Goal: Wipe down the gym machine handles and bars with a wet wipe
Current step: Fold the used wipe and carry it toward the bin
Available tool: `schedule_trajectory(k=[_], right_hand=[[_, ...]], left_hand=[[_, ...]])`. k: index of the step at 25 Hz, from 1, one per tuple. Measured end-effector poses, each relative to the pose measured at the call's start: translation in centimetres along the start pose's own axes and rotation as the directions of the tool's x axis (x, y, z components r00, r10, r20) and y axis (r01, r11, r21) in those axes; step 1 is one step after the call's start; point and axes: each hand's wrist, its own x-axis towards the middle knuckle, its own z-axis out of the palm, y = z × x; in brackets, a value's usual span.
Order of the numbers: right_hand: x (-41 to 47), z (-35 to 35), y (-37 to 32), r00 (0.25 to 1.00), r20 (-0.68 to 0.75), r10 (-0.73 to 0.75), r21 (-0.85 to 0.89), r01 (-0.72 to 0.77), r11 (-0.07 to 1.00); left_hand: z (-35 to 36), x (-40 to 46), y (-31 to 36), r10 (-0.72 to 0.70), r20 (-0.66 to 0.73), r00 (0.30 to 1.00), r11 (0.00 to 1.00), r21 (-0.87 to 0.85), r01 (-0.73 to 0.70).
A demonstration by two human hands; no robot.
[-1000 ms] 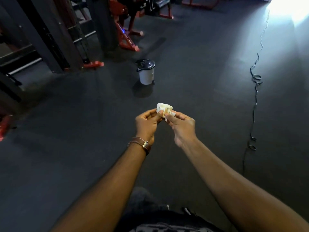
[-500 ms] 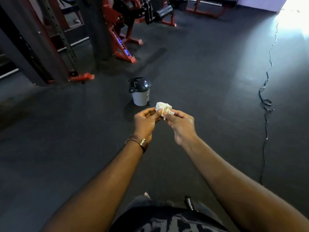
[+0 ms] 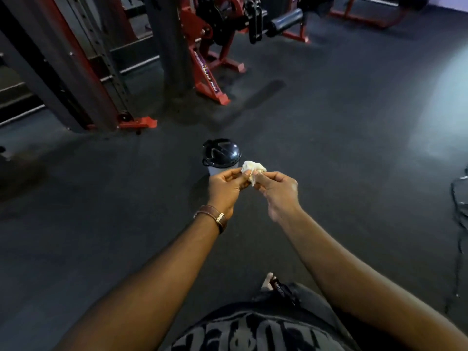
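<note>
Both the left hand and right hand pinch the crumpled wet wipe with curled fingers.

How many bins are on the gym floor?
1. The bin, white with a black lid, stands on the floor just beyond the left hand and right hand, which hold the wipe. Others may be hidden behind the machines.

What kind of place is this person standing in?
Most likely a gym: a red-framed weight machine with a padded roller, a tall rack upright, and dark rubber flooring.
</note>
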Motion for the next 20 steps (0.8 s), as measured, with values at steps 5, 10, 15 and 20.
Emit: schedule_trajectory(k=[5,10,15,20], right_hand=[[13.2,1.4,-4.6,0.994,0.084,0.073,-0.094,-0.065,0.993],[24.8,5.4,-5.6,0.983,0.133,0.126,-0.248,-0.090,0.965],[36.3,12.4,-5.5,0.971,0.163,0.176,-0.327,-0.116,0.938],[44.3,17.8,-6.4,0.965,0.138,0.223,-0.369,-0.159,0.916]], left_hand=[[5.8,11.0,1.5,-0.026,-0.129,0.991,0.999,-0.046,0.020],[7.2,21.8,1.6,-0.062,-0.240,0.969,0.996,-0.071,0.047],[5.8,34.9,2.6,-0.096,-0.304,0.948,0.994,-0.080,0.075],[4.5,45.0,3.5,-0.186,-0.307,0.933,0.982,-0.072,0.172]])
